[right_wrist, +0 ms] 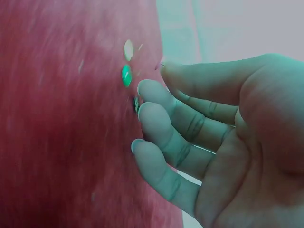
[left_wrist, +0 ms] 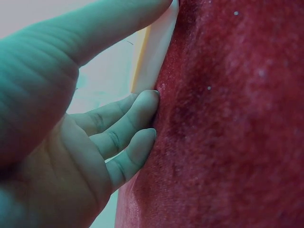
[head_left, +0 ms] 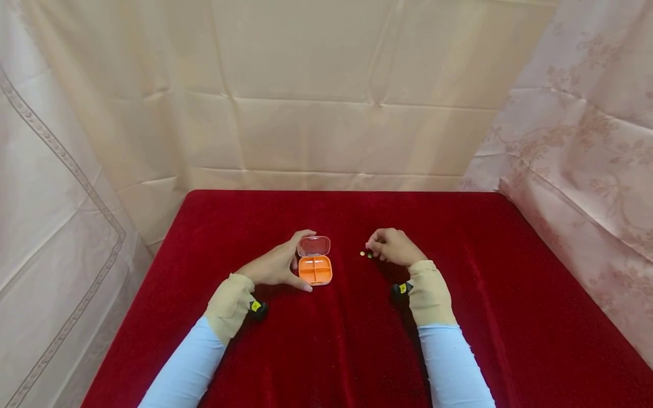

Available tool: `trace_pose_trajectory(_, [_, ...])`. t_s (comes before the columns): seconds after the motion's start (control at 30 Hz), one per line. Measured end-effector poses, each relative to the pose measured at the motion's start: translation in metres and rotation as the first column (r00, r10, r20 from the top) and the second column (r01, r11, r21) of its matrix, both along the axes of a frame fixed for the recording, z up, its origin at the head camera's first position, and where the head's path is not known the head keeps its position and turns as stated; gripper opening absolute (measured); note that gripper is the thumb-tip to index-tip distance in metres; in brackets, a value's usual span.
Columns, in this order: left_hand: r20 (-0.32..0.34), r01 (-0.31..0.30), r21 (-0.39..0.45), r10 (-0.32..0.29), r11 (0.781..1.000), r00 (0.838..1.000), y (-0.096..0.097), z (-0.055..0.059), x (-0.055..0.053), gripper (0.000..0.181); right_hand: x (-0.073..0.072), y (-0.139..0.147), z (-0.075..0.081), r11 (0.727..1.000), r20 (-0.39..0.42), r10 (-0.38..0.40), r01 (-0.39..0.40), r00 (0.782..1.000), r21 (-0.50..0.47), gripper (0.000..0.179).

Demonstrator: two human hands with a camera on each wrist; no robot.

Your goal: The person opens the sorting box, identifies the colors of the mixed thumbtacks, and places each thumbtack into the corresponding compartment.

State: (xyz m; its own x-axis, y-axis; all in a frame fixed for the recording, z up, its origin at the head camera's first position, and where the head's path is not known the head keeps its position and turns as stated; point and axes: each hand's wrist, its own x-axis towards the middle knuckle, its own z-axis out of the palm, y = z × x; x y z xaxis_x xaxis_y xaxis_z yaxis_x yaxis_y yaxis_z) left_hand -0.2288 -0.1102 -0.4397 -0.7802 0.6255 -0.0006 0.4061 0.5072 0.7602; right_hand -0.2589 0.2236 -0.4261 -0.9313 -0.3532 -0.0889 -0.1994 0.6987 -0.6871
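An orange pill box with four-way dividers lies on the red cloth, its clear lid raised at the far side. My left hand grips it from the left, thumb at the near edge and fingers by the lid. In the left wrist view the box's pale side wall shows beneath the thumb. Thumb and forefinger of my right hand pinch together, a tiny pinkish piece showing at their tips. Below the fingertips lie a pale yellow pill, a green pill and a dark piece, partly hidden by the fingers.
Red velvet cloth covers the table, with a few soft ridges. Beige curtain hangs behind the far edge, and pale fabric hangs at both sides. Each wrist carries a small black camera.
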Motion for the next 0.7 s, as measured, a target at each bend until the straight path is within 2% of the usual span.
trace_pose_trajectory(0.1, [0.002, 0.001, -0.001, -0.001, 1.0, 1.0, 0.0, 0.0, 0.0, 0.118, 0.001, -0.004, 0.001, 0.993, 0.055, 0.012, -0.005, 0.998, -0.116, 0.017])
trace_pose_trajectory(0.2, [0.007, 0.002, 0.002, -0.002, 1.0, 1.0, 0.0, -0.002, 0.0, 0.118, 0.0, -0.008, -0.001, 0.964, 0.119, 0.059, -0.025, 0.991, -0.266, 0.025])
trace_pose_trajectory(0.3, [0.01, -0.001, 0.003, 0.001, 1.0, 1.0, 0.001, -0.003, 0.0, 0.119, -0.002, -0.01, -0.004, 0.901, 0.193, 0.127, -0.031, 0.973, -0.434, 0.031])
trace_pose_trajectory(0.4, [0.014, -0.007, -0.002, 0.007, 1.0, 1.0, 0.001, -0.002, 0.001, 0.119, -0.002, -0.012, -0.006, 0.829, 0.26, 0.191, -0.014, 0.947, -0.559, 0.034])
trace_pose_trajectory(0.5, [0.018, -0.009, 0.001, 0.009, 1.0, 1.0, 0.001, -0.002, 0.001, 0.12, 0.0, -0.015, -0.006, 0.788, 0.284, 0.242, -0.018, 0.928, -0.616, 0.035])
trace_pose_trajectory(0.7, [0.01, -0.016, -0.008, 0.016, 1.0, 1.0, 0.001, -0.002, 0.0, 0.119, 0.0, -0.022, -0.007, 0.758, 0.278, 0.307, -0.057, 0.91, -0.65, 0.036])
